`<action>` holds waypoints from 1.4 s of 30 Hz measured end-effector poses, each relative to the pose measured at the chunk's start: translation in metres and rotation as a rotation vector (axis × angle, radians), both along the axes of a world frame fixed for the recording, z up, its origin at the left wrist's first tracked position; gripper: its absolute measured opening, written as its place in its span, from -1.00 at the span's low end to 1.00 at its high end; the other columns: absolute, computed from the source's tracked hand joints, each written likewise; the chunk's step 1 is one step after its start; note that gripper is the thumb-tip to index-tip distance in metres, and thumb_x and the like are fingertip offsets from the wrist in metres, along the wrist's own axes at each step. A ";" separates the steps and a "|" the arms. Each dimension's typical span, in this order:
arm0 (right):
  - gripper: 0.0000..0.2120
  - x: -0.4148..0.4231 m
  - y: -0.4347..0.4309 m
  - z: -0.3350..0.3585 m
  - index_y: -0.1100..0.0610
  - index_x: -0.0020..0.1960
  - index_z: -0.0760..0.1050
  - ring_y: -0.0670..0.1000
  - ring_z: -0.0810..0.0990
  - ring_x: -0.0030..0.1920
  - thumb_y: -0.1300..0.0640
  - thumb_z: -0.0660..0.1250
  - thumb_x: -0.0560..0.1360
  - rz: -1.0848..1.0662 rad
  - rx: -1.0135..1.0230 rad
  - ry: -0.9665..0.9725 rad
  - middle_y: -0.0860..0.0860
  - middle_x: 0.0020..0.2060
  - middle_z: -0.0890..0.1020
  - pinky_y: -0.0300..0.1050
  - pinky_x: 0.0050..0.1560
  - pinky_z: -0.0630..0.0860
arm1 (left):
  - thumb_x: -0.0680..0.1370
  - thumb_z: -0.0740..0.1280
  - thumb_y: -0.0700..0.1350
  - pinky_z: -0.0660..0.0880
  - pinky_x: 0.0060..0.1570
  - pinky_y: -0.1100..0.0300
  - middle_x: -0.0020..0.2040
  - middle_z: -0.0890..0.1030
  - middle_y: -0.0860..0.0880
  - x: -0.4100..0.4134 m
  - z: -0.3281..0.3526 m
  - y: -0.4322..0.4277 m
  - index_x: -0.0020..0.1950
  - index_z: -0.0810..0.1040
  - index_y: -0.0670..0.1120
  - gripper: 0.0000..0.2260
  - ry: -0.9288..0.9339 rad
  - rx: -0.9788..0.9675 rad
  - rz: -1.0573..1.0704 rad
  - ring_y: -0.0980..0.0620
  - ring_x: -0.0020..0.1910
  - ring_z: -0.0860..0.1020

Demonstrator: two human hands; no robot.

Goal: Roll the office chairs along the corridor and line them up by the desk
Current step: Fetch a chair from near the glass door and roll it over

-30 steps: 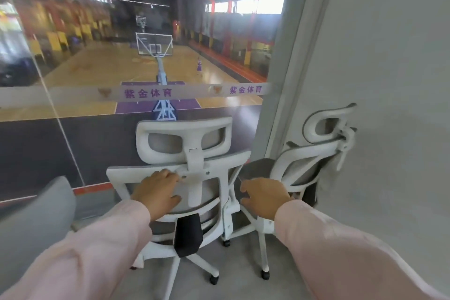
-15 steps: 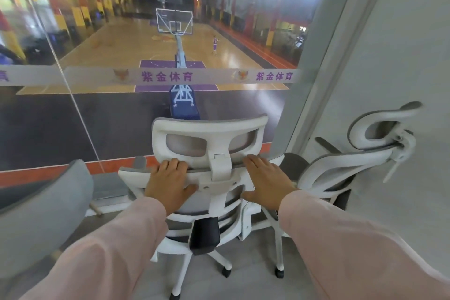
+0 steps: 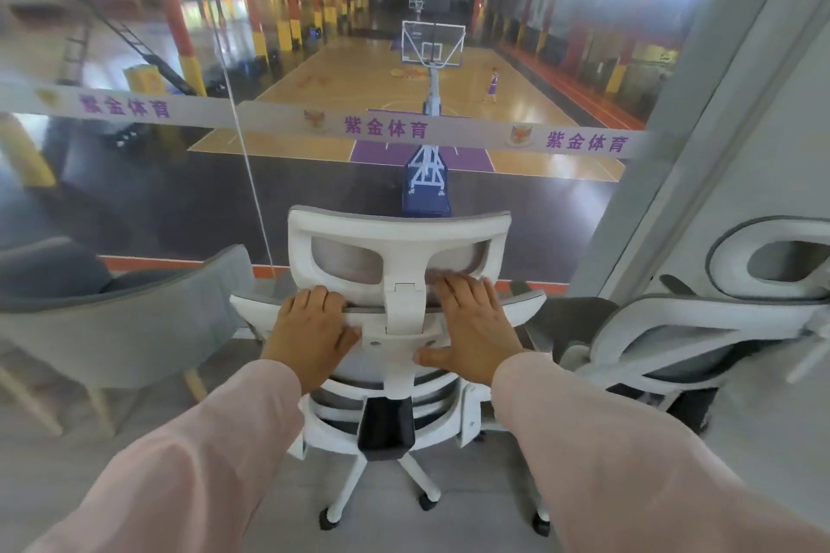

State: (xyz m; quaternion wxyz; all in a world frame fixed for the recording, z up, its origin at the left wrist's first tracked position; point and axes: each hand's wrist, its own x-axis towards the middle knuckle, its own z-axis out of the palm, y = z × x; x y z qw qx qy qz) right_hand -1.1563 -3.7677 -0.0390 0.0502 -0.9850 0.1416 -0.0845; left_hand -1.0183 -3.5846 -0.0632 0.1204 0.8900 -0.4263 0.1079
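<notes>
Both hands grip the top edge of the backrest of a white office chair that stands directly in front of the person, facing a glass wall. The left hand curls its fingers over the rail left of the headrest post; the right hand does the same on the right side, thumb pressed against the frame below. Pink sleeves cover both arms. A 2nd white office chair stands just beside it on the right, near a grey wall. A grey upholstered armchair sits to the left. Beyond the glass lies a basketball court.
</notes>
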 end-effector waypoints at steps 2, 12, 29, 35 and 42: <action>-0.05 -0.009 0.009 -0.002 0.00 0.52 -0.02 0.08 0.07 0.46 -0.38 0.30 0.33 0.031 -0.043 -0.012 -0.03 0.42 0.18 0.12 0.51 -0.16 | 0.51 0.25 0.06 0.37 0.15 0.05 0.01 0.49 -0.06 -0.021 -0.002 0.014 0.12 0.47 -0.10 -0.70 0.010 0.010 0.041 -0.09 0.01 0.45; 0.00 -0.062 0.039 -0.010 0.00 0.51 0.04 0.11 0.11 0.42 -0.43 0.33 0.25 0.123 -0.040 -0.006 -0.01 0.41 0.22 0.11 0.50 0.00 | 0.36 0.41 0.18 0.46 0.03 0.00 -0.09 0.53 -0.02 -0.103 0.001 0.094 0.00 0.51 -0.04 -0.63 -0.009 -0.007 0.215 -0.09 -0.08 0.50; 0.04 -0.173 0.238 -0.001 0.00 0.52 -0.08 0.13 -0.03 0.48 -0.41 0.34 0.27 0.196 -0.007 0.095 0.00 0.47 0.10 0.11 0.50 -0.11 | 0.37 0.27 0.25 0.47 0.00 0.06 -0.14 0.51 0.00 -0.235 -0.001 0.301 -0.06 0.48 -0.06 -0.60 -0.039 -0.038 0.289 -0.04 -0.13 0.49; 0.05 -0.208 0.329 0.002 -0.01 0.53 -0.10 0.11 -0.07 0.49 -0.41 0.34 0.27 0.254 -0.008 0.094 -0.02 0.50 0.05 0.10 0.48 -0.15 | 0.37 0.16 0.28 0.45 0.01 0.07 -0.12 0.51 0.00 -0.277 -0.002 0.397 -0.03 0.49 -0.06 -0.55 -0.069 -0.023 0.326 -0.03 -0.12 0.48; 0.03 -0.204 0.421 0.008 -0.02 0.53 -0.09 0.09 -0.05 0.49 -0.39 0.36 0.28 0.379 0.004 0.102 -0.04 0.49 0.08 0.07 0.48 -0.15 | 0.39 0.23 0.27 0.40 0.05 0.08 -0.06 0.50 0.00 -0.301 0.002 0.495 0.03 0.47 -0.04 -0.57 -0.041 -0.031 0.423 -0.03 -0.06 0.47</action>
